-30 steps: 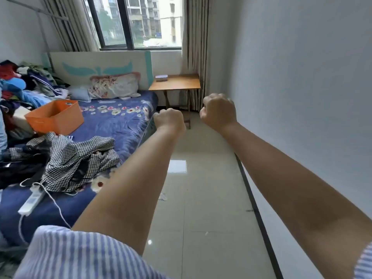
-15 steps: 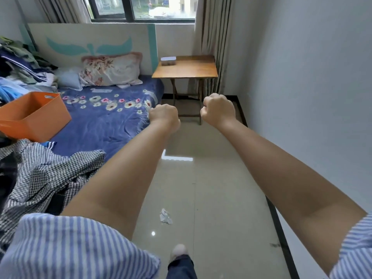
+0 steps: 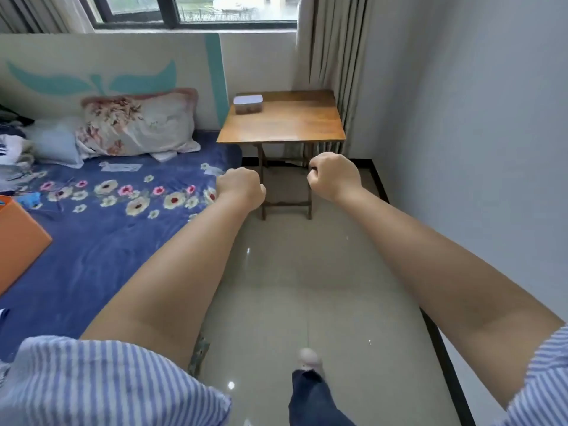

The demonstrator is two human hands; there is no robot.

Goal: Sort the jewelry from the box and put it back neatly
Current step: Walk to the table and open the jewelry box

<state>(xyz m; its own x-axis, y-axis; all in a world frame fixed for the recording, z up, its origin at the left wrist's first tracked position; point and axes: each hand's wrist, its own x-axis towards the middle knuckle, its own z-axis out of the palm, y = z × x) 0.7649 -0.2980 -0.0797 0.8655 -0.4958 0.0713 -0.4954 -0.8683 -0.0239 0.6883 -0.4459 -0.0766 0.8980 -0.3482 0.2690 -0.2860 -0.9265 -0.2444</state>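
Fists: left hand [image 3: 241, 187] and right hand [image 3: 335, 175] clenched (nothing visibly held), raised before table [image 3: 282, 124] bearing box [image 3: 248, 103].

A small clear plastic box with a white lid [image 3: 247, 103] sits far on the smooth, varnished brown wooden folding table [image 3: 285, 124], beside soft blue floral cloth bedding [image 3: 101, 229] left, above glossy beige floor tiles [image 3: 322, 287].
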